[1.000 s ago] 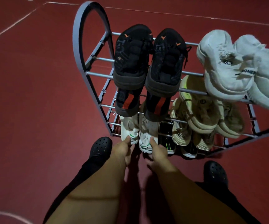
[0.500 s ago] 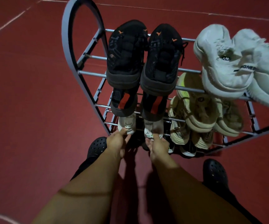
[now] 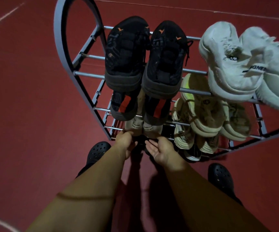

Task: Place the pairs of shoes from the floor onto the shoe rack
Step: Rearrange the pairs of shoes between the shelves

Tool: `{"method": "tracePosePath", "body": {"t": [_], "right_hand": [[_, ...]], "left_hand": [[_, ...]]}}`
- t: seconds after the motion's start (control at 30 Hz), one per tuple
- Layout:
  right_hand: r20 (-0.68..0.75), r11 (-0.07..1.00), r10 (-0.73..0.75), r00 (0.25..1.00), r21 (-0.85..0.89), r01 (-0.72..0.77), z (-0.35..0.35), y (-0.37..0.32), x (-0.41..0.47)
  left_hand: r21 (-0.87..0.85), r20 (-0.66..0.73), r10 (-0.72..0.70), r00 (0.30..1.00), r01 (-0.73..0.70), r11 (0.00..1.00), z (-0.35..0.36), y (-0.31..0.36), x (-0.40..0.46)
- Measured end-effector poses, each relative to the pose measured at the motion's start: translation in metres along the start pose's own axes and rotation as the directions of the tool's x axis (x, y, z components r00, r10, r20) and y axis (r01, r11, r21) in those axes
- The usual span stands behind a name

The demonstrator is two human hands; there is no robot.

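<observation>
A grey metal shoe rack (image 3: 85,73) stands in front of me with several tiers of shoes. A pair of white shoes (image 3: 143,127) sits heel-out on a lower tier at the left, under the black shoes with red stripes (image 3: 125,106). My left hand (image 3: 126,142) is just below the left white shoe's heel, fingers loosely curled and touching it, gripping nothing. My right hand (image 3: 161,149) is palm up and open, a little below the right white shoe's heel. The white shoes' fronts are hidden by the tiers above.
Black sneakers (image 3: 145,57) and white sneakers (image 3: 239,64) fill the top tier. Cream sneakers (image 3: 207,108) and beige sandals (image 3: 184,134) sit on the right, with a black-and-white shoe (image 3: 192,154) below them. My feet in black clogs (image 3: 98,151) stand on red floor (image 3: 26,114).
The white pair has slid further into the lower tier. Both hands have come off the heels and drawn back slightly; the right hand has turned palm up.
</observation>
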State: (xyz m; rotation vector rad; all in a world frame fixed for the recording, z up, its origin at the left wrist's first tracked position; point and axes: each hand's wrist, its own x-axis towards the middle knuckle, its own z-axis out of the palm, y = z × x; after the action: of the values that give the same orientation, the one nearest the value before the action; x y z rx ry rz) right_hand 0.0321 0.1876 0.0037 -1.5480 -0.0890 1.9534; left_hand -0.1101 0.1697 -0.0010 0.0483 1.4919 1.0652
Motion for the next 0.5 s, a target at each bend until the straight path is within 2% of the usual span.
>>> {"method": "tracePosePath", "body": {"t": [0.13, 0.23, 0.37, 0.5], "right_hand": [[-0.047, 0.982, -0.078, 0.996, -0.174, 0.068, -0.004, 0.005, 0.000], [-0.048, 0.937, -0.143, 0.989, -0.329, 0.119, -0.015, 0.006, -0.006], [0.022, 0.809, -0.208, 0.978, -0.559, 0.184, -0.033, 0.004, -0.017], [0.067, 0.561, -0.318, 0.946, -0.791, 0.244, -0.052, 0.001, -0.026]], "left_hand": [[0.212, 0.012, 0.075, 0.997, -0.075, 0.974, -0.009, 0.003, -0.010], [0.390, 0.010, 0.137, 0.990, -0.130, 0.912, -0.016, 0.009, -0.018], [0.673, 0.097, 0.108, 0.989, -0.145, 0.725, -0.027, 0.024, -0.032], [0.833, 0.249, 0.062, 0.967, -0.246, 0.495, -0.043, 0.045, -0.046]]}}
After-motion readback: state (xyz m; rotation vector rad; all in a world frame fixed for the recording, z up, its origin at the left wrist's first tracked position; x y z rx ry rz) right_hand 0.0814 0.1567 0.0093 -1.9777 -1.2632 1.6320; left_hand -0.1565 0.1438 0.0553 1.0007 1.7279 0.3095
